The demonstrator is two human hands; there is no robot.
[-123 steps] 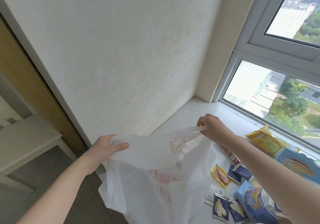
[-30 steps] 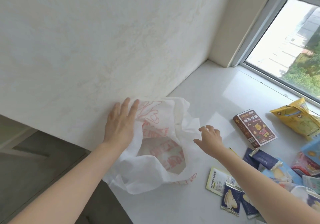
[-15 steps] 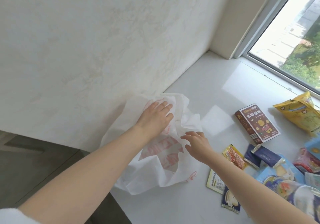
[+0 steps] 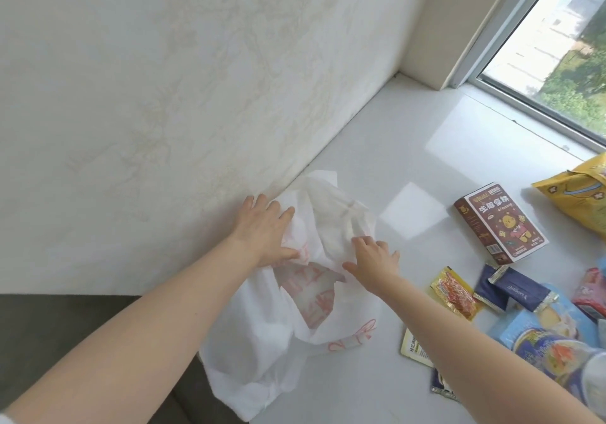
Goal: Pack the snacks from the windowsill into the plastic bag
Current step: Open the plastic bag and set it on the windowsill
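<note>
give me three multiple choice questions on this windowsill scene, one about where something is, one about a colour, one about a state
1. Where does the plastic bag lie?
A. at the near edge of the windowsill, by the wall
B. against the window glass
C. on top of the brown box

2. What colour is the large snack bag at the far right?
A. green
B. yellow
C. black

3. What are the hands doing?
A. each holds a snack
B. both hang idle off the sill
C. both rest on the plastic bag with spread fingers

Answers:
1 A: the bag sits beside the wall and droops over the windowsill's near edge.
2 B: its wrapper is plainly yellow.
3 C: the left hand and right hand lie flat on the bag, while the brown box and other snacks lie untouched.
</note>
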